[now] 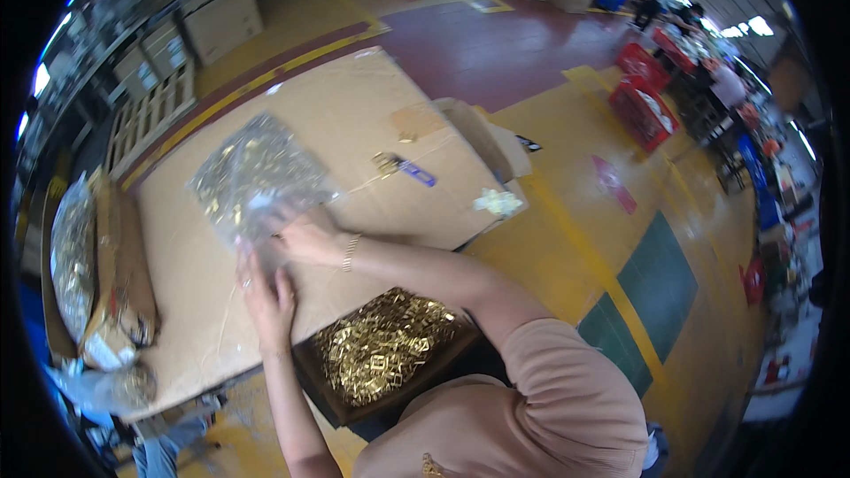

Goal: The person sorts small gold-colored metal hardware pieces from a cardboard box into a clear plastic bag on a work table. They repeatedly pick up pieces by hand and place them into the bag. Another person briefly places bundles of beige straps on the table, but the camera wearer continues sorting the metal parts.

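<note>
Watching remotely, I see the left hand (266, 294), thumb spread wide, at the clear bag (257, 158); the right hand's (308, 235) blurred grip I cannot tell. Carton label (174, 51) illegible.

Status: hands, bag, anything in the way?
Left hand, right hand at near end of clear bag, grip blurred. Golden pieces inside, cardboard beneath. Purple item right, not blocking.

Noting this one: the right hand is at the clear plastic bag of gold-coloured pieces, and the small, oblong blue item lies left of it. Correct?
Not quite: the head view shows the small, oblong blue item right of the clear plastic bag. The right hand is at that bag.
</note>
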A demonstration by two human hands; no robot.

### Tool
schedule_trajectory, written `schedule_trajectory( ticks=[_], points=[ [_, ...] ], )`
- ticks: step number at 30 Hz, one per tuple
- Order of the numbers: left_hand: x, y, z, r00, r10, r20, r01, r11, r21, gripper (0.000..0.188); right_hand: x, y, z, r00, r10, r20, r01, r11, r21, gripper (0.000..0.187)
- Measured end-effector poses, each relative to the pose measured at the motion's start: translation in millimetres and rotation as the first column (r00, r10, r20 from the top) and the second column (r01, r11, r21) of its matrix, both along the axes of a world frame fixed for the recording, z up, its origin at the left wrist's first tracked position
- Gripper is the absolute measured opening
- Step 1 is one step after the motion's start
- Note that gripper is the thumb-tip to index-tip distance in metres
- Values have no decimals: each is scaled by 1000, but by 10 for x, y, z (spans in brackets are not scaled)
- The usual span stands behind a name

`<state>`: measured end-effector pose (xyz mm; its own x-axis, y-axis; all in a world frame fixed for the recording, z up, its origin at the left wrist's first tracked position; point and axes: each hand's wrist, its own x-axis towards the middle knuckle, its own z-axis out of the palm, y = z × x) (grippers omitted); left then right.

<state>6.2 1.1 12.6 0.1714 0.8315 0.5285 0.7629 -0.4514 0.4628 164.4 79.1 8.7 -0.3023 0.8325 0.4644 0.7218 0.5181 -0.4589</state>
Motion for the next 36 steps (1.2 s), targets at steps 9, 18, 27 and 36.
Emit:
schedule_trajectory(
  ticks=[9,18,27,36],
  points=[
    [14,-8,63,999,0,-34,1,1000,31,62,680,-539,402,946,257,-197,-289,944,-157,43],
    [-71,3,73,985,-11,173,22,998,-63,56,809,-800,246,950,259,174,-270,962,42,42],
    [-125,8,60,940,-51,338,73,996,-51,54,341,-1011,143,846,451,285,-464,886,-23,56],
    [-116,9,68,938,-49,344,71,996,-49,56,654,-1240,221,920,231,318,-237,971,-20,55]
  ],
)
